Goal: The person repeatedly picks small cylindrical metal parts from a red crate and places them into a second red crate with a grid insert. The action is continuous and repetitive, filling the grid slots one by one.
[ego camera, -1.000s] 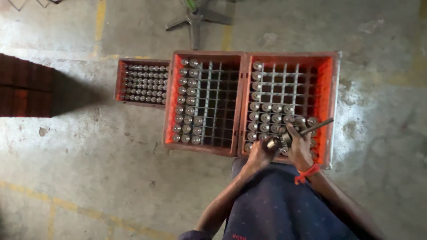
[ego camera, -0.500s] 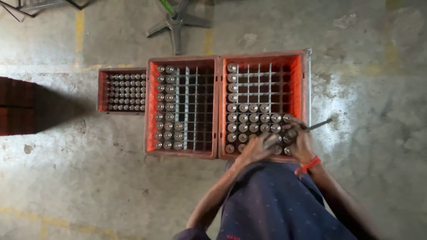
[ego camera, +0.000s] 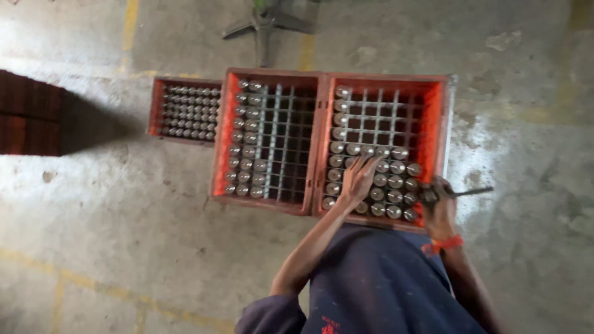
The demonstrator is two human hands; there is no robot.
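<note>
Two red grid crates stand side by side on the concrete floor in front of me. The right crate (ego camera: 440, 117) holds several metal-capped bottles (ego camera: 388, 180) in its near rows and left column. My left hand (ego camera: 357, 179) reaches into it, fingers spread and resting on the bottle tops. My right hand (ego camera: 438, 207), with a red band at the wrist, grips a thin dark metal tool (ego camera: 471, 192) at the crate's near right corner. The left crate (ego camera: 221, 142) has bottles only along its left columns.
A smaller red crate (ego camera: 154, 108) full of bottles lies farther left. A dark stack (ego camera: 28, 114) sits at the far left edge. The legs of a metal stand (ego camera: 266, 25) show at the top. Yellow lines mark the floor.
My left hand has moved forward from the crate's near edge onto the bottle tops. My right hand stays at the near right corner with the tool. The view has shifted a little.
</note>
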